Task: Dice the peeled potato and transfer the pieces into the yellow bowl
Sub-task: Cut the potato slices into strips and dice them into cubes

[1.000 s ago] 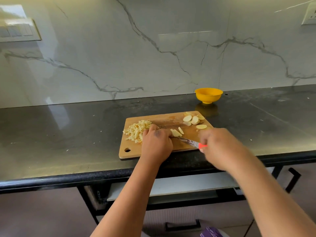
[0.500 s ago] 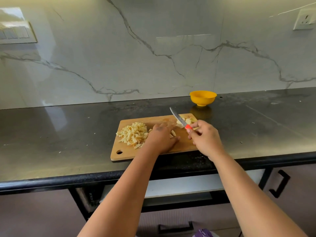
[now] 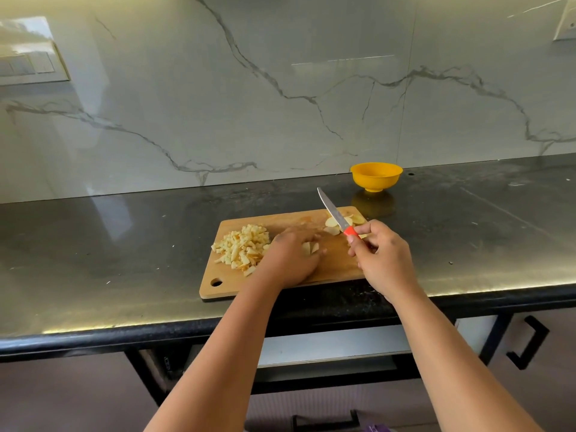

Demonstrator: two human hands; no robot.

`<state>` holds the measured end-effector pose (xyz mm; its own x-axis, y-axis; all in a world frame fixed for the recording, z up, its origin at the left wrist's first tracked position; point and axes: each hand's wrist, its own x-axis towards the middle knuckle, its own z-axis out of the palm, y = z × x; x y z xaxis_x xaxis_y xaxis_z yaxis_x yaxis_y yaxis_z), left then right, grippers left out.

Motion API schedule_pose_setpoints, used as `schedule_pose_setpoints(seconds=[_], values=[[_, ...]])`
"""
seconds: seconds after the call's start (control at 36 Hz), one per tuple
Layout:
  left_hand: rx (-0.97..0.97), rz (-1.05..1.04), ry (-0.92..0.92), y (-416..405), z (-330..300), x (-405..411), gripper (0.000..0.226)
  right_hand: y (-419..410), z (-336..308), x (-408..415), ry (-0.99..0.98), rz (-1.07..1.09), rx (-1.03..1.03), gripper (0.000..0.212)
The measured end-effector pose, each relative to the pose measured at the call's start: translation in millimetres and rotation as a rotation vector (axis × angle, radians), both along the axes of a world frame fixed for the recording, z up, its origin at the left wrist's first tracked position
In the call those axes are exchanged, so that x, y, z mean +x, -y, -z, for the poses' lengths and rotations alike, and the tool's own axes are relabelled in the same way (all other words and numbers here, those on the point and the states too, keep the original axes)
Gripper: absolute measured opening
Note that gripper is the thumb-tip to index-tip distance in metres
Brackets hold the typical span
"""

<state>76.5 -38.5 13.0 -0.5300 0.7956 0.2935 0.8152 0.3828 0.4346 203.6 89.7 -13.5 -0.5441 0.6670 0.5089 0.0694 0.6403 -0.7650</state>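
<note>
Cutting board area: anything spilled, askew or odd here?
Nothing stands out. The diced pile and the slices all lie on the cutting board, none on the counter. The yellow bowl stands upright behind the board.
</note>
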Motion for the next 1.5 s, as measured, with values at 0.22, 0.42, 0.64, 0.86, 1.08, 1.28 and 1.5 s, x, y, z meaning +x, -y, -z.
schedule_pose_setpoints(seconds=[0.22, 0.42, 0.64, 0.86, 1.08, 1.28, 1.5], values=[[-0.208, -0.318, -0.281, -28.8, 7.9, 16.8, 0.035, 0.4, -0.4, -0.5, 0.015, 0.025, 0.024, 0.012], [-0.142, -0.163, -0.117, -22.3, 2.4, 5.7, 0.026, 1.8, -0.3, 2.0, -0.001, 0.005, 0.006, 0.011], [-0.095, 0.018, 0.124, 6.6, -13.5, -22.8, 0.030, 4.6, -12.0, 12.1, 0.140, -0.013, 0.036, 0.007], [0.018, -0.079, -0.009, -1.2, 2.3, -7.4, 0.024, 30.6, -25.1, 33.2, 0.442, 0.012, 0.336, 0.022], [0.128, -0.119, 0.092, -1.1, 3.1, -7.4, 0.018, 52.9, -33.5, 33.0, 0.663, 0.066, 0.366, 0.018], [0.108, -0.120, 0.102, -2.2, 3.2, -10.8, 0.014, 55.4, -55.2, 17.9, 0.873, 0.029, 0.342, 0.027], [0.114, -0.121, 0.117, -1.4, 3.3, -7.3, 0.016, 48.9, -60.3, 32.3, 0.868, -0.016, 0.377, 0.019]])
